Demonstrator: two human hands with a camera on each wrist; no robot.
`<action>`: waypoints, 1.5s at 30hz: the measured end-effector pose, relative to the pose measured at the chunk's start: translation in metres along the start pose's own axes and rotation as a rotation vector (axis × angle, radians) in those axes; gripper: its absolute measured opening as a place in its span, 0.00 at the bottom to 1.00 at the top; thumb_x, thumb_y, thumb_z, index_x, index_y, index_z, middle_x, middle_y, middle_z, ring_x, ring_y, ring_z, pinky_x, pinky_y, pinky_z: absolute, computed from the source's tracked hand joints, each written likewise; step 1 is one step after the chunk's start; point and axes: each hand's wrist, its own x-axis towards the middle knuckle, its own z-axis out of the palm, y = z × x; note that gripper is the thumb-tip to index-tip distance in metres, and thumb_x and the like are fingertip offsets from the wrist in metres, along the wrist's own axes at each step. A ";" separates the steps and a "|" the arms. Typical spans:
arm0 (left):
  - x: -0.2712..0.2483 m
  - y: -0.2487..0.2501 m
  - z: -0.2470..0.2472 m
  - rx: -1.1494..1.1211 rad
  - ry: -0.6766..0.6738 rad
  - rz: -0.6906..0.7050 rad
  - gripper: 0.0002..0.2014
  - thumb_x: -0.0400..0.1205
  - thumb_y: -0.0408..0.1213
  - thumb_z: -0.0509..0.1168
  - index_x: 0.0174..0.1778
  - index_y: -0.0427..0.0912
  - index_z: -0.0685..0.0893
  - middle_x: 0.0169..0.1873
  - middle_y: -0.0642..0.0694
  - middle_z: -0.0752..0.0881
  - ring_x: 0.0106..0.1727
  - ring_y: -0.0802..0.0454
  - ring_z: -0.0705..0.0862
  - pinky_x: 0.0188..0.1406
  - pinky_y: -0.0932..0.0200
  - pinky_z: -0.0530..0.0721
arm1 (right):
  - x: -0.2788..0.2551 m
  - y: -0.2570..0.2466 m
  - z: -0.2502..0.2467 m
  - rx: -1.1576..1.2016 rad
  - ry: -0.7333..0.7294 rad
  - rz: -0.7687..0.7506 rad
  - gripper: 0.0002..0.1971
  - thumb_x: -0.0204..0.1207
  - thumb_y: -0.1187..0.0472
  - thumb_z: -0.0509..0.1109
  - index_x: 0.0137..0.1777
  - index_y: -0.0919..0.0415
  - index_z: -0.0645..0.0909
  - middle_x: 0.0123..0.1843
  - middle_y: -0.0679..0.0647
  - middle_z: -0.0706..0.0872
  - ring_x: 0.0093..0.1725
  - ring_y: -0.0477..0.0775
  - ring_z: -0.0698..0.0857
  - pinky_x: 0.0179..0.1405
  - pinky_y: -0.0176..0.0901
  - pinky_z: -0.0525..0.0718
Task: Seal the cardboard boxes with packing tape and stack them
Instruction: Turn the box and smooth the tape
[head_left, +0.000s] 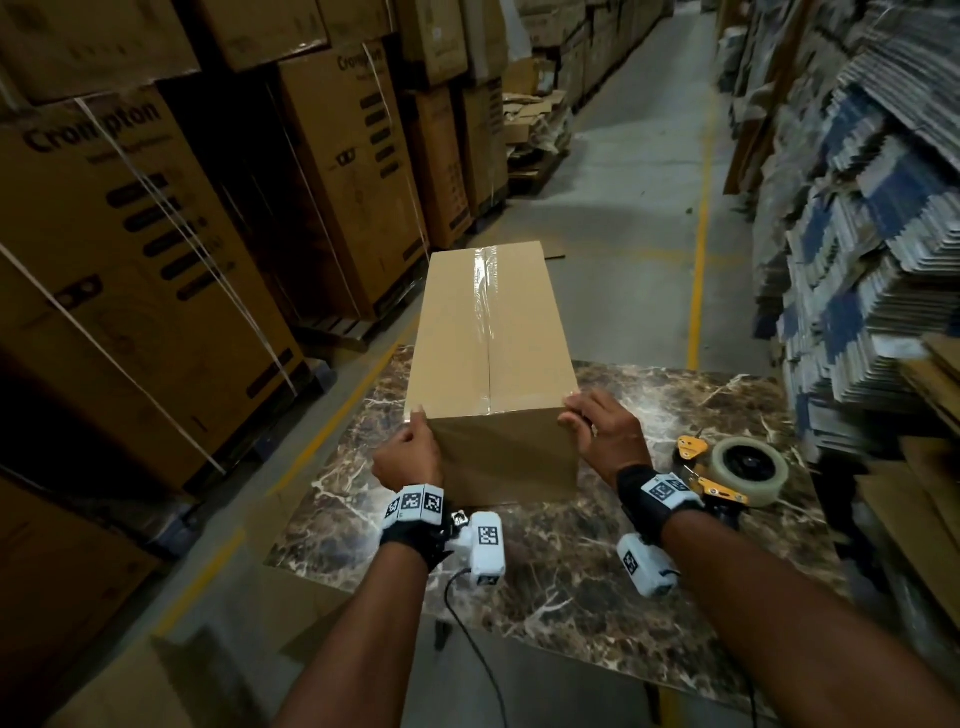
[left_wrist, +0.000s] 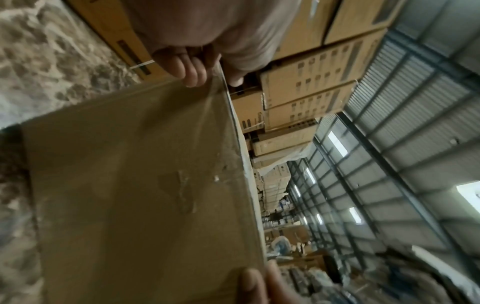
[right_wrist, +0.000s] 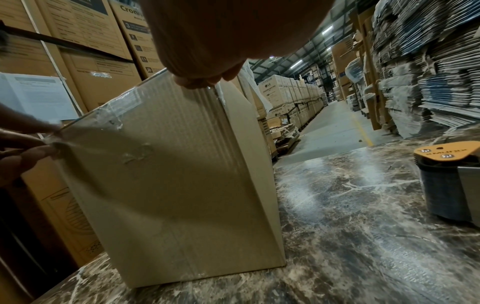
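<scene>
Hands on taped box (near corners)

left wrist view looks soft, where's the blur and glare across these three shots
Left wrist view: the cardboard box face is soft and murky, the fingers at its corner blurred, while the wall windows blow out white. Right wrist view: the marble table carries pale glare streaks, and the left hand is motion-smeared. Head view: dim, edges bowed by the wide lens, with sheen on the clear tape.
</scene>
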 end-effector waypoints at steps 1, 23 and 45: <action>-0.001 0.006 -0.001 -0.004 0.015 -0.071 0.16 0.81 0.47 0.76 0.50 0.35 0.94 0.47 0.32 0.92 0.52 0.32 0.88 0.59 0.46 0.87 | 0.000 0.000 0.000 -0.004 -0.001 0.000 0.09 0.76 0.70 0.81 0.54 0.65 0.90 0.50 0.58 0.88 0.45 0.62 0.89 0.43 0.53 0.90; 0.045 0.011 -0.012 -0.086 -0.183 -0.299 0.21 0.58 0.50 0.82 0.36 0.38 0.88 0.35 0.46 0.88 0.36 0.46 0.85 0.35 0.53 0.85 | 0.000 -0.016 0.001 -0.252 0.020 -0.028 0.09 0.81 0.54 0.73 0.52 0.60 0.87 0.48 0.56 0.86 0.48 0.61 0.81 0.53 0.53 0.75; 0.075 0.000 -0.016 -0.025 -0.286 -0.194 0.13 0.69 0.45 0.82 0.40 0.38 0.94 0.36 0.43 0.94 0.30 0.49 0.85 0.31 0.57 0.79 | 0.032 -0.104 0.098 -0.195 -0.259 -0.290 0.21 0.68 0.72 0.84 0.62 0.63 0.87 0.54 0.58 0.87 0.52 0.57 0.84 0.51 0.48 0.87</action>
